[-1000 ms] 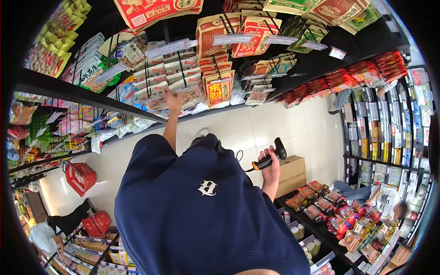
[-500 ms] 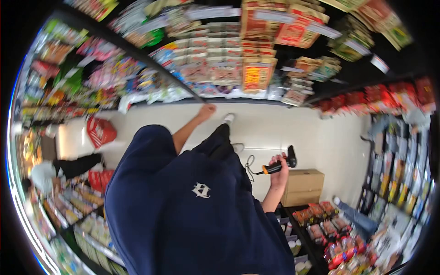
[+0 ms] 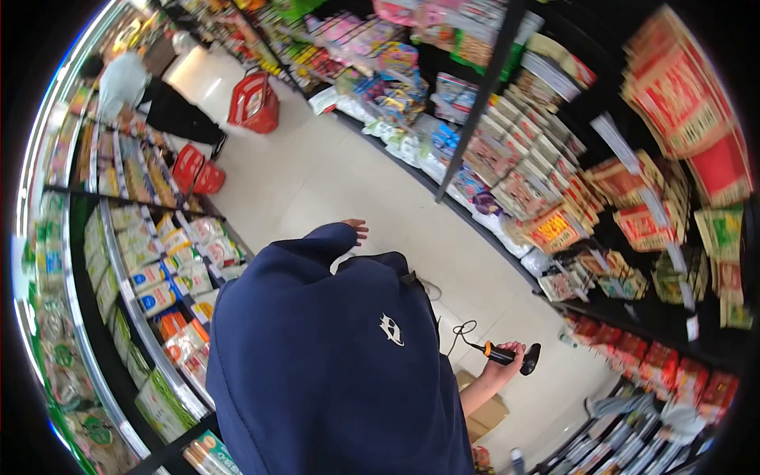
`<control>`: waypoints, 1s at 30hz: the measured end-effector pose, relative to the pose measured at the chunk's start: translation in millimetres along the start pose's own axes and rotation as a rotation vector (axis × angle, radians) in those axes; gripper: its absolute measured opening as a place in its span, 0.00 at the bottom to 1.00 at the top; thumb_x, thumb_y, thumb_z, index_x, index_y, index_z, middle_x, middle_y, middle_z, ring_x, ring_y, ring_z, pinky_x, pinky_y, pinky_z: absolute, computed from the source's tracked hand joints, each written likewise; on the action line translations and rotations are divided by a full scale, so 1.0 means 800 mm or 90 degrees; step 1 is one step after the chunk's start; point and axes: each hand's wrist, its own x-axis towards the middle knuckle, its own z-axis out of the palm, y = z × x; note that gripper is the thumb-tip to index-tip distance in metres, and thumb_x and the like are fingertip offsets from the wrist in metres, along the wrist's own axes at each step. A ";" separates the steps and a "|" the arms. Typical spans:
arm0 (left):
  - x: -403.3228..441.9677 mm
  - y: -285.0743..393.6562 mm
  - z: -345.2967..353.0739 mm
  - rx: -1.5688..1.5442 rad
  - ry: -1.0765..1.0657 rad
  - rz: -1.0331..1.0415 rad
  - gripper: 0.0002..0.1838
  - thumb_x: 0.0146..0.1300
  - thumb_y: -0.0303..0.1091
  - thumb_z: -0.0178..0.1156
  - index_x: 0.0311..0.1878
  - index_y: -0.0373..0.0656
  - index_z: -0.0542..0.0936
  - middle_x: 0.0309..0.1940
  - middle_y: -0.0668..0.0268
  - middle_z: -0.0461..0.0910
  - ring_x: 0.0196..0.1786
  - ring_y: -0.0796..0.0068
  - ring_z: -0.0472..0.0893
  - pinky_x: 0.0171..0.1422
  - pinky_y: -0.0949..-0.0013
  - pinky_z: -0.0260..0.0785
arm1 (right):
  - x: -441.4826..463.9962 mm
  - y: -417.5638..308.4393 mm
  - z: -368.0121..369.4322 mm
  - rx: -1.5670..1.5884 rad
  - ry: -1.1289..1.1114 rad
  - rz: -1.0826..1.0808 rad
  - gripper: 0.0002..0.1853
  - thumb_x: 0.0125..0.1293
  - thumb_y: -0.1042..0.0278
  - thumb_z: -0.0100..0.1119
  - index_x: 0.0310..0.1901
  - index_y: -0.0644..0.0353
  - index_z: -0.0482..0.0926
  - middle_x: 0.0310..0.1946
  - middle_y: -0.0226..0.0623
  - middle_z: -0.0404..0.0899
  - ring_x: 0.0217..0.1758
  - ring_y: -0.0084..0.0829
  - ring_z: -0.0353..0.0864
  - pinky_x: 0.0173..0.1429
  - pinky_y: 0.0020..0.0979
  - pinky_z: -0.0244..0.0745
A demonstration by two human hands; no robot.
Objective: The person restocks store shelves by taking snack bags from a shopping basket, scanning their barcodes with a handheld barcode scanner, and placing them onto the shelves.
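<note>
My right hand (image 3: 507, 366) is closed around the handle of a black barcode scanner (image 3: 531, 359) with an orange band, held out over the floor at the right. Its black cable (image 3: 465, 332) loops from the handle's end back toward my body. At the edge of my navy sleeve, my left hand (image 3: 358, 229) hangs over the pale floor with its fingers apart and nothing in it. My navy top (image 3: 317, 340) hides most of my legs and feet.
Shelves of packaged snacks (image 3: 514, 150) run along the upper right. Stocked shelves (image 3: 166, 277) line the left. Red baskets (image 3: 255, 103) stand on the tiled floor (image 3: 317, 170) near another person (image 3: 127, 87). A cardboard box (image 3: 484, 412) sits behind my right arm; another person (image 3: 681, 416) is at lower right.
My body and view have turned left, so shelves and baskets appear shifted and rotated. My left hand's fingers, closed before, are now apart. The scanner stays in my right hand.
</note>
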 end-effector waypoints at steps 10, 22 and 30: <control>-0.101 -0.230 -0.255 -0.281 0.246 -0.057 0.21 0.70 0.47 0.51 0.58 0.44 0.75 0.54 0.61 0.79 0.52 0.62 0.78 0.55 0.55 0.70 | -0.124 0.157 0.316 -0.255 -0.212 -0.053 0.11 0.67 0.57 0.64 0.37 0.53 0.73 0.23 0.24 0.67 0.26 0.21 0.67 0.33 0.25 0.66; -0.096 -0.402 -0.453 -0.497 0.318 -0.089 0.17 0.67 0.40 0.52 0.57 0.45 0.74 0.40 0.61 0.81 0.34 0.63 0.81 0.39 0.51 0.73 | -0.395 0.473 0.429 -0.543 -0.556 0.319 0.12 0.66 0.61 0.64 0.46 0.53 0.74 0.22 0.25 0.68 0.25 0.22 0.73 0.31 0.27 0.70; -0.064 -0.218 -0.489 -0.453 0.339 0.116 0.14 0.67 0.37 0.53 0.53 0.43 0.77 0.37 0.62 0.83 0.32 0.71 0.82 0.31 0.66 0.74 | -0.402 0.593 0.507 -0.670 -0.603 0.337 0.11 0.66 0.65 0.63 0.47 0.54 0.75 0.23 0.25 0.70 0.25 0.22 0.73 0.32 0.27 0.72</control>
